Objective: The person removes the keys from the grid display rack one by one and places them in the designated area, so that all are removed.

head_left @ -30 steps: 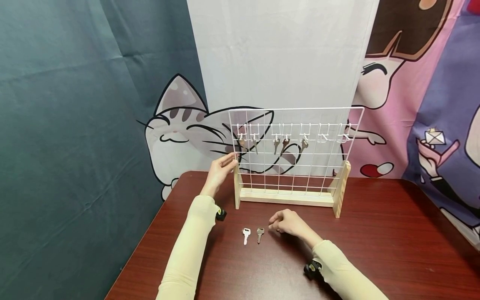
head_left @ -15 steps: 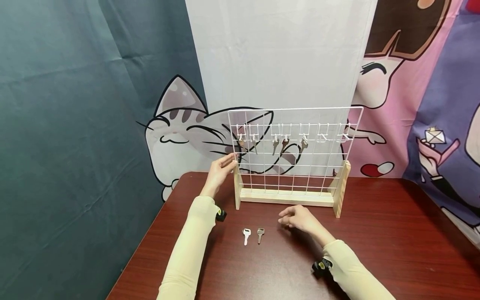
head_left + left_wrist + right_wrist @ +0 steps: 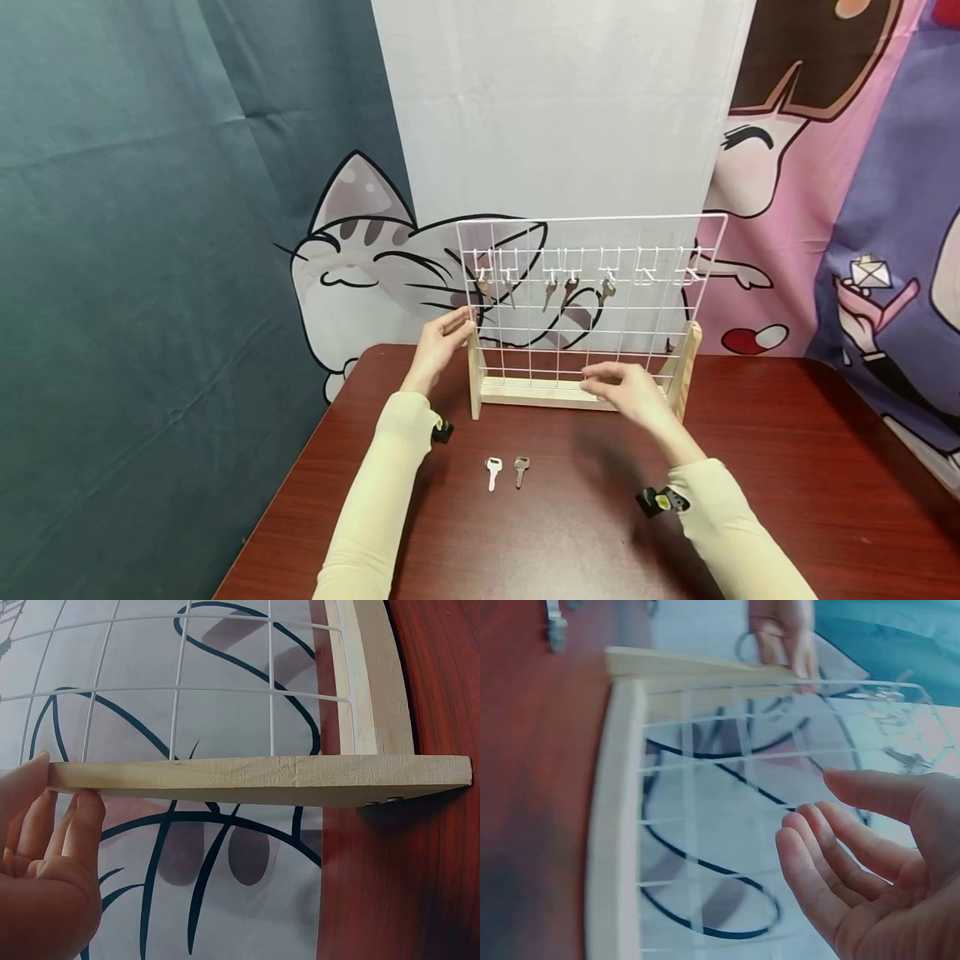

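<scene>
My left hand (image 3: 435, 348) pinches the upper end of the left wooden side support (image 3: 262, 777) of a white wire grid rack (image 3: 537, 392), thumb on one face and fingers on the other. The right hand (image 3: 628, 392) is raised before the rack's lower right part, apart from it as far as I can tell. In the right wrist view its thumb and bent, relaxed fingers (image 3: 802, 859) have a gap between them with nothing in it. A bright silver key (image 3: 492, 472) and a darker key (image 3: 521, 471) lie on the table below the rack.
Several keys, one of them a dark key (image 3: 572, 288), hang from white hooks along the grid. Two hooks at the right, including one hook (image 3: 645, 275), carry no key. A printed cloth backdrop (image 3: 570, 117) stands behind the reddish-brown table (image 3: 787, 467).
My right hand has moved right, away from beside the two lying keys, and then up to the front of the grid. The left hand and the keys have stayed put.
</scene>
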Available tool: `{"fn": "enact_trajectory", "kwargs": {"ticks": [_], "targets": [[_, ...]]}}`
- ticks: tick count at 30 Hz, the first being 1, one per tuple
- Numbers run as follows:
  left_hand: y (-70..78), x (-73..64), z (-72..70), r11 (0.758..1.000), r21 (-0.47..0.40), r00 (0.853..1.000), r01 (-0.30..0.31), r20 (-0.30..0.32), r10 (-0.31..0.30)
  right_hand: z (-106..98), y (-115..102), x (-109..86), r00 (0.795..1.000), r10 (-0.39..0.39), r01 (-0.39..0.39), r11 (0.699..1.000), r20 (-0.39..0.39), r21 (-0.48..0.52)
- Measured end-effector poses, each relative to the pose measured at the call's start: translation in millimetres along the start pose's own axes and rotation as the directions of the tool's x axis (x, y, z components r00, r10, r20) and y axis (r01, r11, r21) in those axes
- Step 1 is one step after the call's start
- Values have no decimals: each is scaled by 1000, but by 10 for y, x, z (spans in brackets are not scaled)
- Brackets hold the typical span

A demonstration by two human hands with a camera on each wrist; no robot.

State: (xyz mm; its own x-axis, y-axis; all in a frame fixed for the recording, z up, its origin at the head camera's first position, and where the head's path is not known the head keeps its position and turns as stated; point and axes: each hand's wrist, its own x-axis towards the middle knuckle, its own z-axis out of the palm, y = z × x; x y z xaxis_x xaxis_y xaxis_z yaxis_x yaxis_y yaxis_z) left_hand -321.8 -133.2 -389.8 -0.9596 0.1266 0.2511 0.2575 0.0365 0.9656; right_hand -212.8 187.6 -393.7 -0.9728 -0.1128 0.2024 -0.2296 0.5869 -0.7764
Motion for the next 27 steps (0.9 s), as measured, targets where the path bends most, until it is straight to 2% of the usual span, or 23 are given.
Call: {"fn": "enact_trajectory", "kwargs": {"ticks": [7, 13, 21, 27], "targets": [[12, -5, 12, 1000, 4, 1000, 0, -5, 0, -315, -176, 78, 993, 27, -17, 995, -111, 95], [32, 7, 22, 1000, -25, 1000, -5, -6, 5, -487, -295, 222, 971, 13, 24, 988, -238, 152], [29, 5, -11, 1000, 10, 1000, 7, -4, -7, -536, -453, 403, 955, 31, 46, 967, -296, 252], [21, -6, -3, 1000, 6, 1000, 4, -2, -4, -510, -497, 470, 942, 53, 34, 967, -332, 251]]}}
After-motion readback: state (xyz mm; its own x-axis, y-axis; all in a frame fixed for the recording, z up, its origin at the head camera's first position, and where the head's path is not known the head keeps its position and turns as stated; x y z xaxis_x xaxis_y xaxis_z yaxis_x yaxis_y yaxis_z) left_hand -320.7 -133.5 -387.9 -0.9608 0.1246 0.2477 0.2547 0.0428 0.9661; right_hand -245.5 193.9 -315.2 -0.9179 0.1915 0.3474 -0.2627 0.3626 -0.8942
